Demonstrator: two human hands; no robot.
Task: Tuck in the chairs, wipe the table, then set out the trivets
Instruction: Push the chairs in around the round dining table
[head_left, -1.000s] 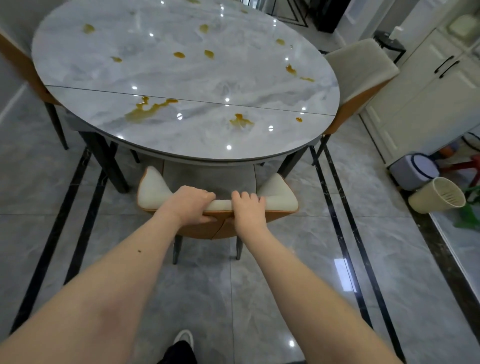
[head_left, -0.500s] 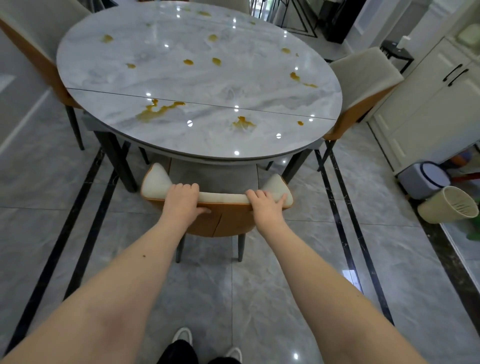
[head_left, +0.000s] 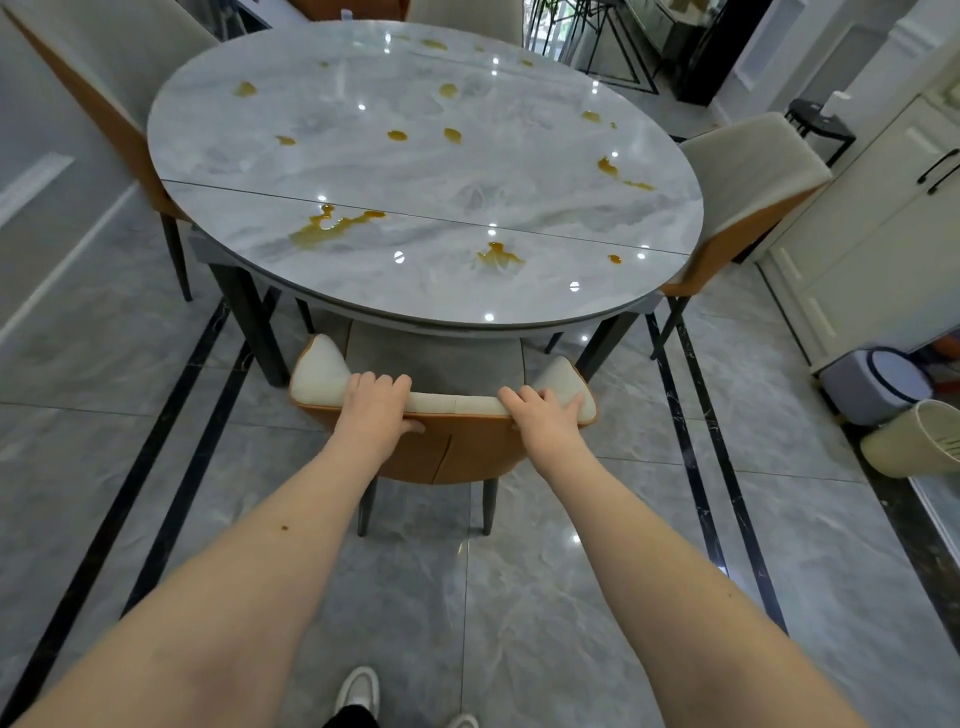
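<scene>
A round grey marble table (head_left: 519, 171) carries several amber spills, the largest near its front (head_left: 332, 226). Below its near edge stands a chair (head_left: 452, 447) with a cream cushion and orange back, its seat mostly under the tabletop. My left hand (head_left: 376, 405) grips the top of the backrest left of centre, fingers curled over the cushion. My right hand (head_left: 543, 413) grips the backrest near its right end the same way. No cloth or trivets are in sight.
A second chair (head_left: 748, 197) stands at the table's right side, a third (head_left: 104, 93) at the left. White cabinets (head_left: 883, 234) line the right wall, with a lavender bin (head_left: 872, 384) and a cream basket (head_left: 919, 441) on the floor beside them.
The chair has slid forward under the table. My hands have spread apart along the backrest, and the view has tilted up to take in more of the tabletop.
</scene>
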